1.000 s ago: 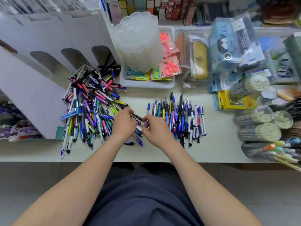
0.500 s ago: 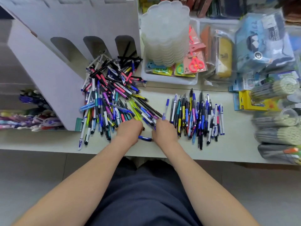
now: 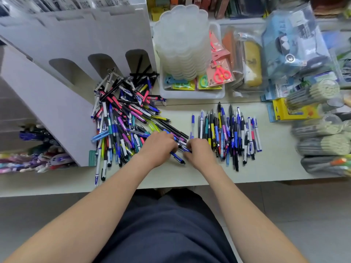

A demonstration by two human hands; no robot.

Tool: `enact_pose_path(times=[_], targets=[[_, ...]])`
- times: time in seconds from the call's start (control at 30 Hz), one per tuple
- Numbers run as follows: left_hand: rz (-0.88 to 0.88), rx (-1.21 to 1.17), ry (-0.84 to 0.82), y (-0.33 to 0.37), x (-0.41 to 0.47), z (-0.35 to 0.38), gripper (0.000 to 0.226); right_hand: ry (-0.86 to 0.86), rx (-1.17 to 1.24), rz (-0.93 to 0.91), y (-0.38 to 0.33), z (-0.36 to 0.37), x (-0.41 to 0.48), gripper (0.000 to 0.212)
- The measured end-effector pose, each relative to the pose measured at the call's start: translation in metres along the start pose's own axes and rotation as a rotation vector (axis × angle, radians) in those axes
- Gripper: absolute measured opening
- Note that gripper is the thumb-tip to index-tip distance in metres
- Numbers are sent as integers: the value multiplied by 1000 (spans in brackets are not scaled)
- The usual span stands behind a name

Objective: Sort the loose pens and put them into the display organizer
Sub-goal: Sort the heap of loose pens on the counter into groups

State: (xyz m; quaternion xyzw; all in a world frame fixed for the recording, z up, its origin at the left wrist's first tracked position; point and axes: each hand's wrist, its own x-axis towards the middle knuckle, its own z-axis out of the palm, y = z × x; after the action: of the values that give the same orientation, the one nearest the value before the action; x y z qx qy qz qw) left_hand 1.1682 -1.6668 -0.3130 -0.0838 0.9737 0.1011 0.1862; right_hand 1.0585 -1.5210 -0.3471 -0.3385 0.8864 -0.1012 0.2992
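Note:
A jumbled pile of loose pens (image 3: 123,118) lies on the pale counter (image 3: 275,162) in front of the white display organizer (image 3: 62,103), which has arched slots. To the right, a sorted row of pens (image 3: 228,133) lies side by side. My left hand (image 3: 158,148) is at the pile's right edge, fingers curled over a blue pen (image 3: 178,158) that sticks out beneath it. My right hand (image 3: 200,153) is close beside it and pinches the end of a dark blue pen (image 3: 183,148). The fingertips of both hands are partly hidden.
A white tray (image 3: 191,94) with a stack of clear lids (image 3: 182,44) and packaged scissors stands behind the pens. Bagged stationery and bundles of pencils (image 3: 322,143) crowd the right side. Filled pen compartments (image 3: 36,149) show at the lower left.
The view shifted slightly. My hands drew together at the pile's right edge, and a blue pen now lies slanted between them, nearer the counter's front.

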Motion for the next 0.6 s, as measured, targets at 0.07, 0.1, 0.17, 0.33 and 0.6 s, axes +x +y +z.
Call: enact_pose_path(times=[0.07, 0.1, 0.17, 0.33, 0.6], targets=[[18, -13, 50, -2, 4, 3, 21, 62, 124, -26, 3, -1, -1, 21], [36, -18, 79, -3, 5, 7, 21, 91, 169, -52, 4, 0, -3, 31], [41, -27, 141, -8, 4, 17, 31, 94, 193, -120, 2, 1, -10, 57], [-273, -218, 264, -15, -12, 27, 47, 64, -69, -192, -8, 18, -11, 89], [-293, -446, 283, -35, -20, 33, 39, 103, -81, -246, -27, 22, 3, 60]])
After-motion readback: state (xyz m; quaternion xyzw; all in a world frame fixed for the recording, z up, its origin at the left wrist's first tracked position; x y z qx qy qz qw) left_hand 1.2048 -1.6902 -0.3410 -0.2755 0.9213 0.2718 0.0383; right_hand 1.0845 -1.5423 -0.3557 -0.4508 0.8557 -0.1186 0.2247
